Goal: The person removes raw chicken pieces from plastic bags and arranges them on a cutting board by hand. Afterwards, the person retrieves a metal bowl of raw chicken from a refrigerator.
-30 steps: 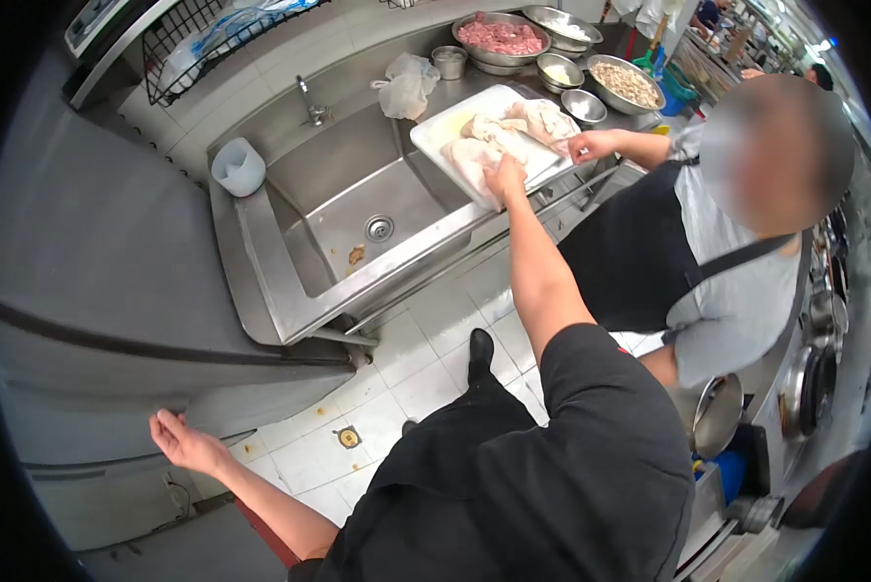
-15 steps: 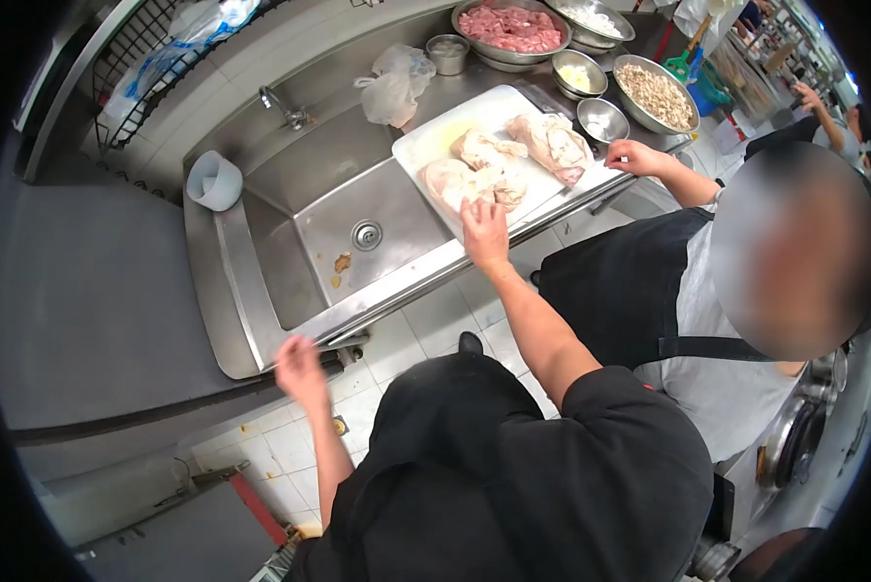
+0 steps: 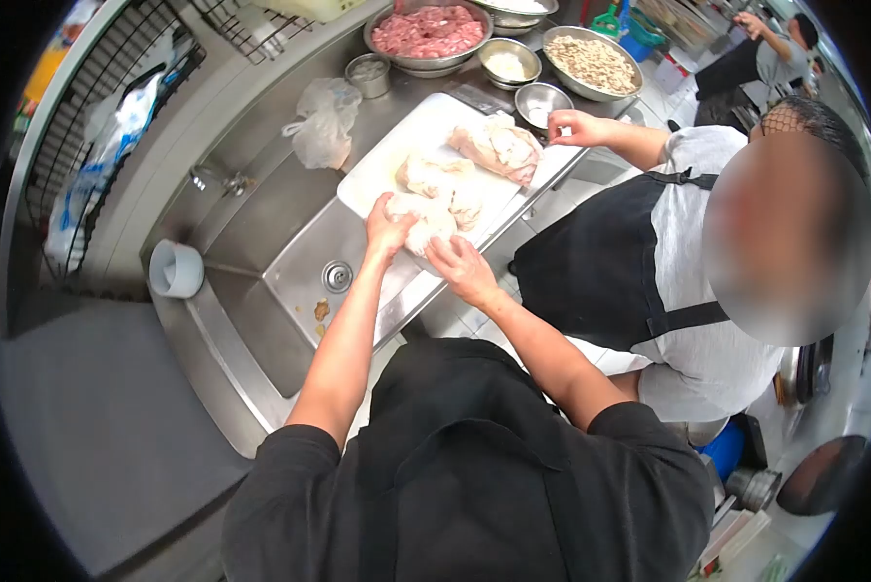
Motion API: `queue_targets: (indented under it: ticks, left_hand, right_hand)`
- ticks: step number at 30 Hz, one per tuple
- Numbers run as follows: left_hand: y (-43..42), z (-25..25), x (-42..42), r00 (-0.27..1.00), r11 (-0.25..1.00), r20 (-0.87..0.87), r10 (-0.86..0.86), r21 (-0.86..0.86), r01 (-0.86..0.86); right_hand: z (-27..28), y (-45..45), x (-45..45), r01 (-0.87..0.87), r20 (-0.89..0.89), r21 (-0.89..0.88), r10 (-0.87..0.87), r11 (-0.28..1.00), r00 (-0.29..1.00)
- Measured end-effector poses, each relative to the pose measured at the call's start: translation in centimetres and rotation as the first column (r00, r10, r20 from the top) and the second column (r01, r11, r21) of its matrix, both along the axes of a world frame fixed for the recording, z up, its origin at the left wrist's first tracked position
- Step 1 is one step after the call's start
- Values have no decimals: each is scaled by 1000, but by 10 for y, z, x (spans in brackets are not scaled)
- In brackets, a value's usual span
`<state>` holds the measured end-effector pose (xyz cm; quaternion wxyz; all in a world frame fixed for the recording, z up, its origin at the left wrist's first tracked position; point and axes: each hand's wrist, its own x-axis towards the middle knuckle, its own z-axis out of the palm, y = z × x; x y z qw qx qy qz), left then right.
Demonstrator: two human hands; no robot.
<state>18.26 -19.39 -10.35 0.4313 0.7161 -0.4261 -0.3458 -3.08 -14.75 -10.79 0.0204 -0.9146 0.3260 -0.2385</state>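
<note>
Pale raw chicken lies in several pieces on a white cutting board (image 3: pixel 370 177) that bridges the right end of the sink. Both my hands are on the nearest raw chicken (image 3: pixel 430 225). My left hand (image 3: pixel 388 233) curls around its left side, and my right hand (image 3: pixel 466 271) has its fingers bent against the near right edge. Some fingertips are hidden by the meat. Just beyond lies a second chicken piece (image 3: pixel 437 178), and a larger chicken (image 3: pixel 497 148) rests at the board's far right.
A steel sink (image 3: pixel 295 238) with food scraps (image 3: pixel 321 310) is at left. Behind the board are a plastic bag (image 3: pixel 324 121), a bowl of pink meat (image 3: pixel 429 31) and a bowl of chopped pieces (image 3: pixel 591 66). A co-worker's hand (image 3: pixel 573 127) is by a small bowl (image 3: pixel 542 103).
My left hand has moved from the sink's front edge up to the near chicken. My right hand stays at that chicken. The view has shifted, and the co-worker's hand remains by the board.
</note>
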Motion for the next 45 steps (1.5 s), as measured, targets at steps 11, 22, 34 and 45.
queue_targets:
  ticks: [11,22,34,45]
  left_hand:
    - [-18,14,22,957,980,216,-195,15,196]
    - [-6,11,29,835,909,465,-295,-132,395]
    - [6,-3,34,988,986,18,-154,-56,155]
    - [2,35,19,822,920,420,-384,98,380]
  right_hand:
    - [26,-28,17,85,143,171,-110,982,984]
    - [38,-61,64,289,40,103,-295,952,955]
    - [32,-38,36,-137,12,153,137,979,990]
    - [37,-28,33,-319,251,252,256,914,933]
